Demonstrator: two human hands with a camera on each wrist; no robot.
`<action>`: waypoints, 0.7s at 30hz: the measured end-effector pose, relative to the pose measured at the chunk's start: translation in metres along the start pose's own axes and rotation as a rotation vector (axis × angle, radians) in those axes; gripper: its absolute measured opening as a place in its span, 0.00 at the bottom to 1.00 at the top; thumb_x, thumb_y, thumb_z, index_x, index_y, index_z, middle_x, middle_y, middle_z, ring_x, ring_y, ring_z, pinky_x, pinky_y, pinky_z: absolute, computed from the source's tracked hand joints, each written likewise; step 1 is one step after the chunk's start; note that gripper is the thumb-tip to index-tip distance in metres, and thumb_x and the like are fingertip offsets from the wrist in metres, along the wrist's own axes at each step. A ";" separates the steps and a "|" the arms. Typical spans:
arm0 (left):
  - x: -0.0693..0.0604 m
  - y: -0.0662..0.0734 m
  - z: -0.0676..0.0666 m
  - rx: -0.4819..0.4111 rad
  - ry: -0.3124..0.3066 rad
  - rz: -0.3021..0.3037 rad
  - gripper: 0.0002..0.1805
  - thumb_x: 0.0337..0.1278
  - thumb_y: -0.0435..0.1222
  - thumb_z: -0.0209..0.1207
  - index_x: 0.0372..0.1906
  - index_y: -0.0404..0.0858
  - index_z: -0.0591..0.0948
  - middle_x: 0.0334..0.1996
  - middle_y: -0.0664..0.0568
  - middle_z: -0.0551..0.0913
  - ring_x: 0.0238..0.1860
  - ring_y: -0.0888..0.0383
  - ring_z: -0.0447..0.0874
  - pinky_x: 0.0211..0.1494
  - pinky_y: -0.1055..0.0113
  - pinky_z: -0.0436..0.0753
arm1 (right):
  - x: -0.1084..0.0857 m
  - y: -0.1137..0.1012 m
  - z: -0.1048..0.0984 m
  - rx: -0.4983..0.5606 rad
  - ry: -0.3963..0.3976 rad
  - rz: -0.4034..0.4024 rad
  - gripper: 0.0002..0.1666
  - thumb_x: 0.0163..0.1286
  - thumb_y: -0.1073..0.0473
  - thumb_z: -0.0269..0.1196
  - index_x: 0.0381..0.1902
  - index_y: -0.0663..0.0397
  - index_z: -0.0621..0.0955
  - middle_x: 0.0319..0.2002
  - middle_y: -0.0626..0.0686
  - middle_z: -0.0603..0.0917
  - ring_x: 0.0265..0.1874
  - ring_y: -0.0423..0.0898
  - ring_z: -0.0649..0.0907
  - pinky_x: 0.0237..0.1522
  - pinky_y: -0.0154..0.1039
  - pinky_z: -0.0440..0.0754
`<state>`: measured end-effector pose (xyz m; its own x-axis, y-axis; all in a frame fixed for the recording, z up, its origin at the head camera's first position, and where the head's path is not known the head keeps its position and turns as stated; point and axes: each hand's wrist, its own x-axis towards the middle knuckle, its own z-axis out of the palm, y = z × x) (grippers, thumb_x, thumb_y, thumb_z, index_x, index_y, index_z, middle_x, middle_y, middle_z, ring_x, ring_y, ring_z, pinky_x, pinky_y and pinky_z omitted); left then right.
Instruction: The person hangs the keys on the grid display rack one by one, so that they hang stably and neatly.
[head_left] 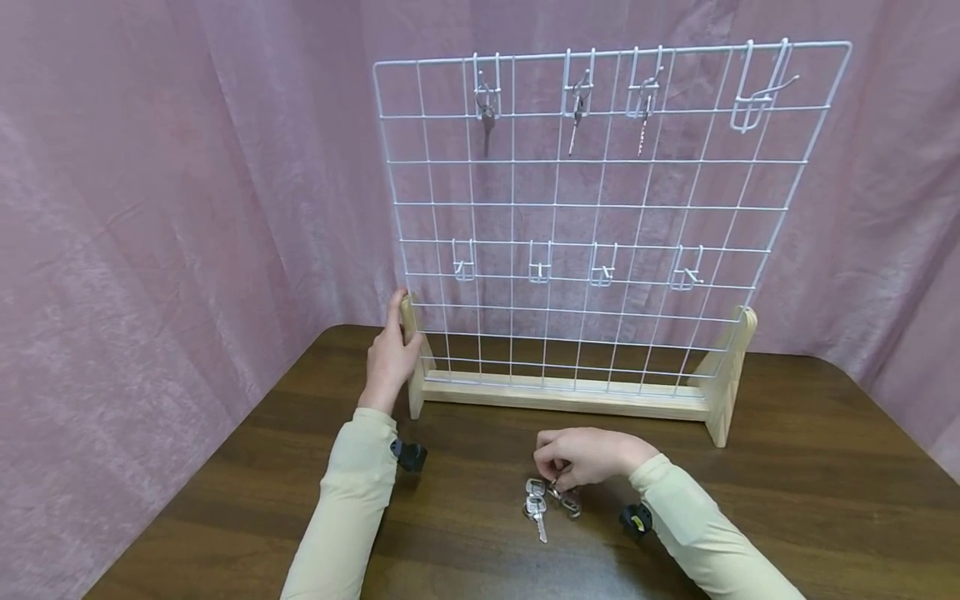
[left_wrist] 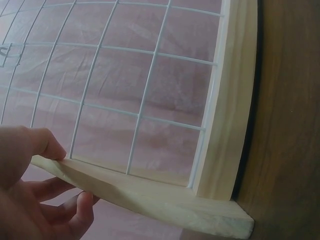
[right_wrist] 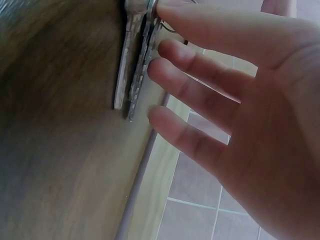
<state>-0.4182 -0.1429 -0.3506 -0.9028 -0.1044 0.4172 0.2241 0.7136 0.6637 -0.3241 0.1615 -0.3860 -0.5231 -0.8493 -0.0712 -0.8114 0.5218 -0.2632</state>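
My left hand (head_left: 390,358) grips the left wooden end piece (head_left: 412,367) of a white wire grid rack (head_left: 577,204). In the left wrist view, the thumb of the left hand (left_wrist: 30,185) lies on one face of that wood and fingers curl on the other. Low over the table, my right hand (head_left: 588,457) pinches a key (head_left: 556,490) by its head or ring. Beside it lie silver keys (head_left: 536,507). Up close in the right wrist view, two key blades (right_wrist: 131,65) hang by the thumb, while the other fingers of the right hand (right_wrist: 260,110) spread loosely.
Along the grid's top row, three hooks hold keys (head_left: 487,112), and the far-right hook (head_left: 753,98) carries none. Several bare hooks (head_left: 540,268) sit on the lower row. The rack stands on a brown wooden table (head_left: 465,533) before pink curtains (head_left: 187,208).
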 end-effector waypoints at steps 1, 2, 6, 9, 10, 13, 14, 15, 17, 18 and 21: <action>0.000 0.000 0.000 0.000 0.000 -0.001 0.38 0.62 0.39 0.53 0.73 0.62 0.51 0.50 0.36 0.83 0.38 0.36 0.84 0.38 0.47 0.80 | 0.000 0.000 0.000 -0.004 -0.001 0.007 0.12 0.55 0.66 0.67 0.24 0.47 0.75 0.32 0.44 0.73 0.28 0.33 0.71 0.32 0.23 0.69; 0.001 0.000 0.000 0.000 0.001 -0.002 0.38 0.62 0.39 0.53 0.73 0.63 0.51 0.51 0.36 0.83 0.38 0.36 0.84 0.39 0.46 0.80 | 0.000 0.001 -0.001 -0.008 -0.003 0.014 0.11 0.56 0.65 0.67 0.25 0.46 0.75 0.32 0.44 0.73 0.28 0.32 0.71 0.31 0.23 0.70; 0.002 0.000 -0.001 0.003 0.003 -0.010 0.38 0.62 0.39 0.53 0.73 0.63 0.51 0.50 0.37 0.83 0.39 0.36 0.83 0.39 0.46 0.80 | -0.002 0.000 -0.005 -0.017 -0.006 0.024 0.11 0.58 0.64 0.67 0.26 0.46 0.75 0.31 0.43 0.74 0.28 0.31 0.73 0.32 0.23 0.71; 0.002 0.000 -0.002 0.004 0.003 -0.009 0.38 0.62 0.39 0.52 0.73 0.63 0.50 0.49 0.37 0.83 0.38 0.36 0.83 0.39 0.46 0.79 | -0.004 -0.001 -0.010 -0.010 0.010 0.018 0.09 0.60 0.63 0.66 0.27 0.46 0.76 0.31 0.43 0.75 0.30 0.32 0.74 0.34 0.23 0.72; 0.002 0.000 -0.002 0.003 0.000 -0.008 0.38 0.62 0.39 0.52 0.73 0.63 0.50 0.49 0.37 0.83 0.37 0.37 0.83 0.39 0.47 0.79 | -0.005 -0.001 -0.013 -0.009 0.023 0.013 0.09 0.61 0.63 0.66 0.27 0.45 0.76 0.31 0.43 0.75 0.30 0.32 0.74 0.34 0.24 0.73; 0.002 -0.001 -0.001 -0.002 -0.007 -0.006 0.38 0.62 0.39 0.52 0.73 0.63 0.50 0.50 0.36 0.83 0.37 0.36 0.83 0.38 0.47 0.80 | -0.009 -0.001 -0.021 -0.014 0.070 -0.010 0.07 0.62 0.63 0.64 0.29 0.46 0.78 0.32 0.43 0.77 0.31 0.31 0.75 0.36 0.25 0.74; 0.002 -0.002 -0.001 -0.003 -0.011 -0.006 0.38 0.63 0.39 0.52 0.73 0.63 0.50 0.51 0.35 0.82 0.38 0.36 0.83 0.38 0.46 0.80 | -0.011 -0.002 -0.024 -0.017 0.087 -0.014 0.06 0.62 0.63 0.64 0.30 0.46 0.78 0.32 0.43 0.77 0.31 0.30 0.75 0.36 0.26 0.75; 0.002 -0.002 -0.001 -0.005 -0.013 -0.006 0.38 0.63 0.39 0.52 0.73 0.63 0.49 0.51 0.35 0.82 0.38 0.35 0.83 0.38 0.46 0.80 | -0.013 -0.002 -0.027 -0.021 0.102 -0.018 0.06 0.62 0.63 0.64 0.30 0.46 0.79 0.32 0.43 0.77 0.31 0.30 0.75 0.36 0.26 0.76; 0.002 -0.001 0.000 -0.007 -0.015 -0.005 0.39 0.63 0.39 0.52 0.73 0.63 0.49 0.53 0.34 0.82 0.39 0.34 0.84 0.39 0.45 0.81 | -0.016 -0.002 -0.031 -0.027 0.124 -0.023 0.05 0.62 0.64 0.64 0.31 0.47 0.79 0.32 0.43 0.78 0.30 0.29 0.74 0.36 0.28 0.77; 0.001 -0.001 0.000 -0.007 -0.018 -0.003 0.39 0.64 0.39 0.52 0.73 0.63 0.49 0.53 0.34 0.81 0.39 0.34 0.84 0.39 0.44 0.81 | -0.018 -0.002 -0.033 -0.026 0.132 -0.024 0.05 0.63 0.64 0.64 0.31 0.47 0.79 0.31 0.43 0.78 0.30 0.29 0.74 0.35 0.29 0.78; 0.002 -0.001 0.001 -0.007 -0.020 0.000 0.39 0.64 0.39 0.52 0.74 0.63 0.48 0.54 0.33 0.81 0.41 0.33 0.83 0.41 0.43 0.80 | -0.023 -0.002 -0.039 -0.011 0.144 -0.019 0.05 0.63 0.64 0.64 0.32 0.48 0.79 0.29 0.42 0.78 0.29 0.29 0.74 0.34 0.31 0.79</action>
<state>-0.4205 -0.1427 -0.3512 -0.9099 -0.0911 0.4048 0.2264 0.7085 0.6684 -0.3204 0.1835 -0.3462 -0.5391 -0.8392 0.0722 -0.8239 0.5076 -0.2521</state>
